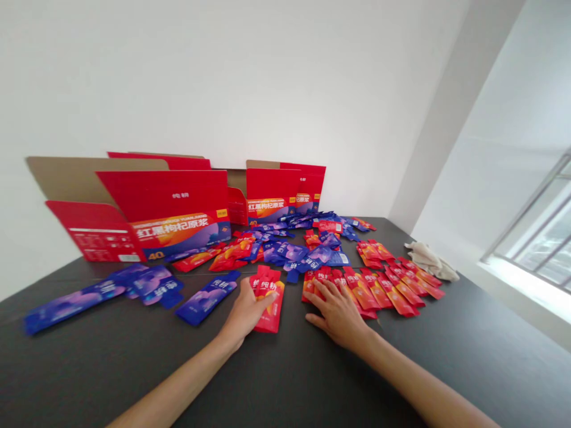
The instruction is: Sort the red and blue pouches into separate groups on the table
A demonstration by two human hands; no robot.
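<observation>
My left hand (pixel 244 314) is closed around a couple of overlapping red pouches (pixel 273 312), thumb across their front, low over the dark table. Fingers spread, my right hand (pixel 339 314) rests on the left end of a fanned row of red pouches (pixel 375 292). A single blue pouch (pixel 207 298) lies left of my left hand. Farther left, several blue pouches (pixel 154 284) overlap in a line. Behind both hands spreads a loose heap of blue pouches (pixel 285 252) with red pouches (pixel 234 252) mixed in.
Large red printed cartons (pixel 178 196) stand open at the back left, with more red cartons (pixel 272 184) beside them near the wall. A beige cloth (pixel 430 260) lies at the table's right edge. A barred window (pixel 539 238) is on the right.
</observation>
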